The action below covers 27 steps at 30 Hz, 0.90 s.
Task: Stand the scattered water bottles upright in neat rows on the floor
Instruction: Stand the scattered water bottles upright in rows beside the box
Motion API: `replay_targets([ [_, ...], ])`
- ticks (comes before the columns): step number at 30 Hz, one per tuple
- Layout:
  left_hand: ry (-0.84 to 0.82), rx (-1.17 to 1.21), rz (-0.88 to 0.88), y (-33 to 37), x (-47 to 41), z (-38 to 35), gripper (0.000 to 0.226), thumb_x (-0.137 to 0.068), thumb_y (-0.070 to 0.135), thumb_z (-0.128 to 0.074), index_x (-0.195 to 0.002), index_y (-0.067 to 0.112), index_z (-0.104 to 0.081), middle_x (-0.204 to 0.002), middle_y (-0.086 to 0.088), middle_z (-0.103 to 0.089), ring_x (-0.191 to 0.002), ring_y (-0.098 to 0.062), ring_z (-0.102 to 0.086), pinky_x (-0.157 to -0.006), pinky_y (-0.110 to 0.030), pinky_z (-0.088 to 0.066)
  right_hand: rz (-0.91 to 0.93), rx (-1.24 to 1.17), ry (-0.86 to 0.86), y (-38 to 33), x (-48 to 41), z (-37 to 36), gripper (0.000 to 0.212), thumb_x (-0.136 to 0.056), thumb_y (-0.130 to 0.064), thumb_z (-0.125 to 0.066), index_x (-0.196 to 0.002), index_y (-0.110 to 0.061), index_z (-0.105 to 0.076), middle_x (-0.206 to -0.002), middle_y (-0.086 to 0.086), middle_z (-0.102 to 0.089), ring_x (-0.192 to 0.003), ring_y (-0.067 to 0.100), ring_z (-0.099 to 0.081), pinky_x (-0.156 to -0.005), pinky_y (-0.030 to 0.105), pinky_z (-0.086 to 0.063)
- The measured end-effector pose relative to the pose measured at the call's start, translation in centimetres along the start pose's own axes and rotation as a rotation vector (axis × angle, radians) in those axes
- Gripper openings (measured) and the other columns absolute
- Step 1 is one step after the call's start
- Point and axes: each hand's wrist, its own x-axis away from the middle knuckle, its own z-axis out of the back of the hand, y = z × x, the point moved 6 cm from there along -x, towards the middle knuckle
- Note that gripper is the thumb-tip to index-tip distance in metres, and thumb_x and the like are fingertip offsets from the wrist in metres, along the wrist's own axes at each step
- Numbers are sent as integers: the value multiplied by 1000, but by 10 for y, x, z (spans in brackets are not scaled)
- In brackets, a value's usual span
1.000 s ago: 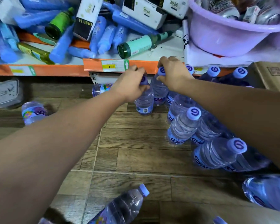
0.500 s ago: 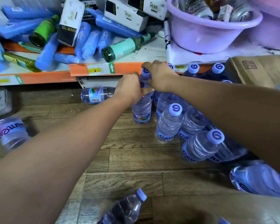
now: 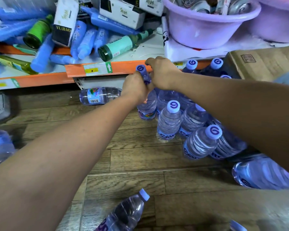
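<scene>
Clear water bottles with lilac caps stand in rows on the wooden floor (image 3: 137,157), among them one upright bottle (image 3: 169,122) and another nearer me (image 3: 202,142). My left hand (image 3: 136,88) is shut around the neck of the row's leftmost bottle (image 3: 148,108), whose cap shows above my fingers. My right hand (image 3: 162,73) curls over the top of the neighbouring bottle (image 3: 166,98), hiding its cap. Loose bottles lie on their sides under the shelf (image 3: 100,95), at the bottom edge (image 3: 125,214), at the far left (image 3: 0,145) and at the right (image 3: 264,175).
An orange-edged low shelf (image 3: 53,77) holds blue tubes, green bottles and white boxes. Purple basins (image 3: 205,29) sit on it to the right. A cardboard box (image 3: 264,62) stands beside two more upright bottles (image 3: 191,64).
My left hand has slid down the bottle's neck, so its cap now shows. Both hands have drawn closer together. The view has shifted slightly.
</scene>
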Motion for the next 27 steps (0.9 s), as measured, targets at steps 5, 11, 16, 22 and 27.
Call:
replay_targets([
  [5, -163, 246, 19, -3, 17, 7, 26, -83, 22, -71, -93, 8, -51, -79, -9, -63, -48, -10, -65, -53, -18, -57, 1, 6, 4, 0, 12, 1, 44, -89, -5, -46, -134, -6, -45, -131, 20, -48, -116, 35, -52, -89, 36, -47],
  [11, -199, -33, -145, -4, 27, 14, 51, -89, 5, -57, -136, 18, -44, -125, -13, -59, -96, -39, -66, -81, -45, -54, 74, 81, -42, -19, 32, 5, 41, -94, -9, -44, -135, -8, -42, -133, 20, -44, -117, 36, -50, -89, 37, -44],
  [16, -209, -250, -263, 9, 24, 13, 50, -88, 14, -59, -135, 16, -43, -124, -17, -59, -113, -38, -55, -90, -39, -46, 68, 102, -53, -17, 37, 11, 34, -93, -11, -46, -126, -5, -46, -130, 20, -47, -118, 35, -50, -89, 36, -43],
  [22, -76, -353, -232, 8, 22, 16, 45, -91, 31, -57, -122, 0, -47, -122, -21, -55, -111, -39, -55, -88, -43, -45, 1, 76, 9, 1, 34, 20, 43, -93, -11, -45, -135, -3, -41, -134, 21, -46, -121, 38, -49, -94, 40, -44],
  [27, 60, -295, -112, 17, 23, 9, 52, -91, 33, -54, -127, -3, -42, -128, -23, -51, -115, -43, -52, -90, -45, -43, 43, 68, 10, -2, 39, 14, 43, -91, -9, -46, -133, -2, -43, -133, 22, -46, -121, 37, -48, -95, 38, -43],
])
